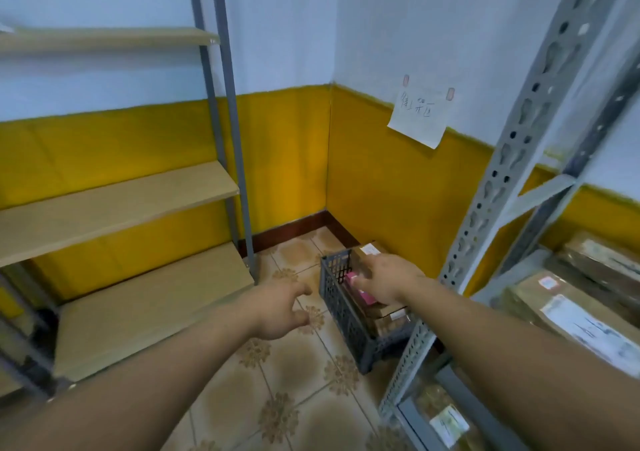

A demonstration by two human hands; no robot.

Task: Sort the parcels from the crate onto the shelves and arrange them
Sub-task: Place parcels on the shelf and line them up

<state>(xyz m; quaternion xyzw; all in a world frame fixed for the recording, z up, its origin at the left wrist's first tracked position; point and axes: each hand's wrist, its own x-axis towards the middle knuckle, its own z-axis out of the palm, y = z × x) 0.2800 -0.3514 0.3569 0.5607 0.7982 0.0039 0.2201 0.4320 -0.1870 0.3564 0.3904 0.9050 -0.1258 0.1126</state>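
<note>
A dark grey slatted crate (pixel 341 303) stands on the tiled floor in the room's corner. Inside it lie brown cardboard parcels (pixel 388 312) and a pink parcel (pixel 362 293). My right hand (pixel 389 282) hovers over the crate with fingers spread, just above the pink parcel, gripping nothing. My left hand (pixel 282 308) is held out left of the crate, fingers apart and empty. To the left stand bare wooden shelves (pixel 114 204). More brown parcels with white labels (pixel 568 308) lie on the grey metal rack at the right.
A grey perforated rack post (pixel 498 173) rises close beside the crate on its right. The left shelf unit's grey post (pixel 239 173) stands near the corner. A handwritten paper note (pixel 419 118) is taped to the wall. Patterned floor tiles (pixel 287 381) lie between the two racks.
</note>
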